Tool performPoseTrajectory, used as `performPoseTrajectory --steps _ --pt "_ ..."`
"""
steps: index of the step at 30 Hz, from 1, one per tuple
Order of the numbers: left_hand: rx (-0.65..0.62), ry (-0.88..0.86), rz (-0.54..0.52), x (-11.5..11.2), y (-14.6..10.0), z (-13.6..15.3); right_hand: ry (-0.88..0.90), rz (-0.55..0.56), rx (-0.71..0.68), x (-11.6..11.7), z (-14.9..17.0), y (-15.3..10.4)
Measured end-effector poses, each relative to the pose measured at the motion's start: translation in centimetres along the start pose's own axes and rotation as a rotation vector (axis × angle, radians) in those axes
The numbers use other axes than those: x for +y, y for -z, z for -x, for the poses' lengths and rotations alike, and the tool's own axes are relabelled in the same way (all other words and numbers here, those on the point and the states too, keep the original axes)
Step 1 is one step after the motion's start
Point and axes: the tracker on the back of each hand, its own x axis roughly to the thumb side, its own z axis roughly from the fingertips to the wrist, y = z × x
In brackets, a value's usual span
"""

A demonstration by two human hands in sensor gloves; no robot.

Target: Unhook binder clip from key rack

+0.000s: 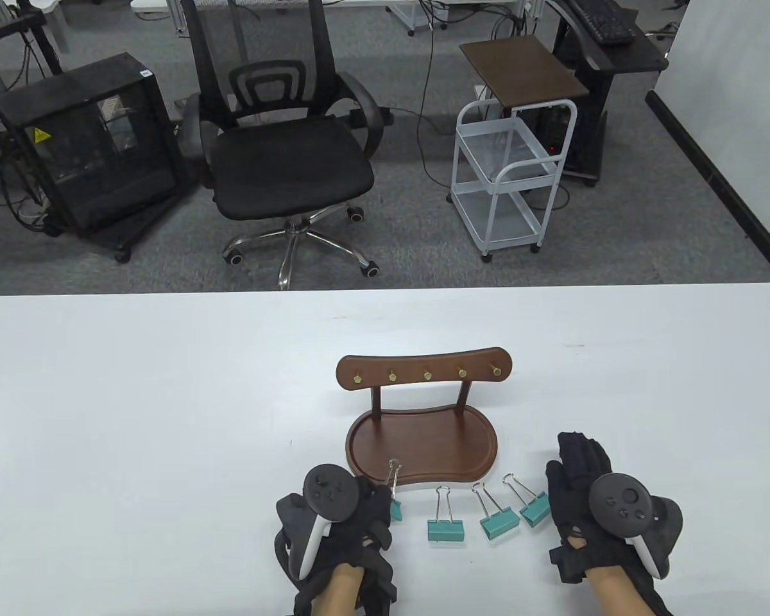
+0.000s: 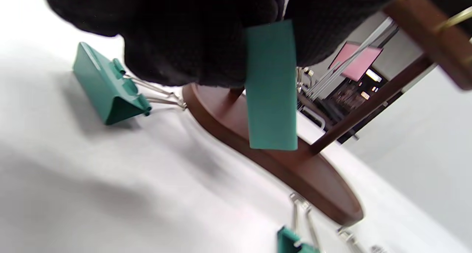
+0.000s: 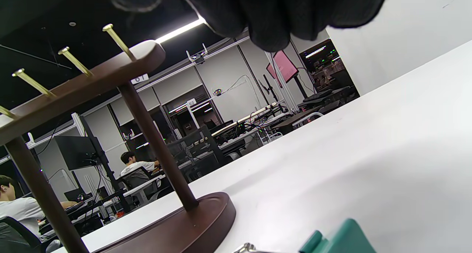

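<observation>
The brown wooden key rack (image 1: 423, 375) stands mid-table with brass hooks (image 1: 427, 374) that hold nothing, above its oval tray base (image 1: 423, 449). My left hand (image 1: 353, 513) pinches a teal binder clip (image 1: 395, 507) by its wire handles just in front of the tray's left corner; in the left wrist view the clip (image 2: 272, 87) hangs from my fingers. Three more teal clips (image 1: 446, 529) (image 1: 498, 521) (image 1: 534, 510) lie on the table in front of the rack. My right hand (image 1: 577, 468) rests flat on the table right of them, holding nothing.
The white table (image 1: 135, 417) stretches wide on both sides. Beyond its far edge stand an office chair (image 1: 289, 160), a white cart (image 1: 513, 173) and a black cabinet (image 1: 90, 147). The rack's post and hooks (image 3: 75, 61) show in the right wrist view.
</observation>
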Motion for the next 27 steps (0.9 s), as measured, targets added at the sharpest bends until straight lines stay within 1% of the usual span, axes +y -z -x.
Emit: performPoseTrajectory --steps 3,8,13,19,27 --pt "0.023 0.065 0.038 -0.6 0.2 -0.3 0.004 0.003 0.002 0.0 0.0 0.0" --pt "0.052 0.112 0.084 -1.3 0.5 -0.7 0.010 0.006 0.006 -0.2 0.1 0.0" --pt "0.069 0.174 0.110 -2.1 0.8 -1.1 0.014 0.007 0.009 -0.2 0.2 0.1" --pt "0.087 0.222 0.105 -2.7 1.1 -1.6 0.018 0.009 0.011 -0.3 0.2 0.1" --pt "0.090 0.263 0.088 -3.0 1.3 -1.9 0.018 0.009 0.011 -0.4 0.2 0.1"
